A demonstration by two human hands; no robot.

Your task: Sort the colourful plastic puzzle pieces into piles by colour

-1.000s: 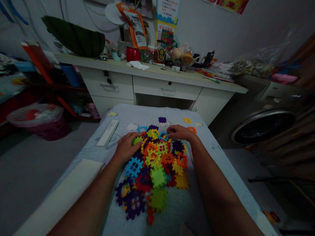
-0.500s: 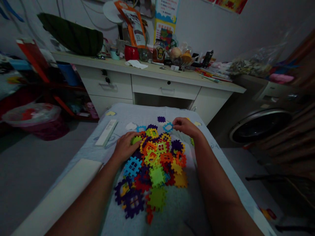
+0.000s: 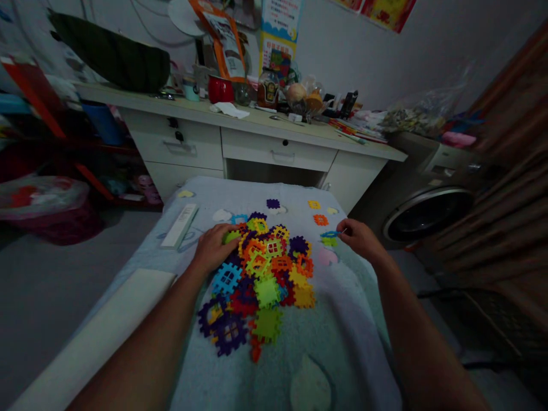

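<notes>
My right hand (image 3: 357,235) pinches a blue plastic interlocking tile (image 3: 329,234), seen nearly edge-on over the right side of the cloth. Just below that tile lies a lime-green tile (image 3: 329,242). At the left edge of a heap of notched, colourful tiles (image 3: 268,291) rests my left hand (image 3: 214,245), thumb and fingers apart. Between them shows a green tile (image 3: 232,236); its underside is hidden. An orange tile (image 3: 321,220), a yellow tile (image 3: 314,204) and a purple tile (image 3: 273,203) lie apart from the heap.
A pale cloth (image 3: 342,342) covers the table. On its left lie a white slim box (image 3: 180,226) and a long white board (image 3: 141,285). Behind stands a cluttered white desk (image 3: 257,140), with a washing machine (image 3: 423,194) to its right.
My right hand has carried the blue tile rightward, away from the heap, and turned it nearly edge-on. Orange and yellow tiles at the right now show clearly. My left hand stays at the heap.
</notes>
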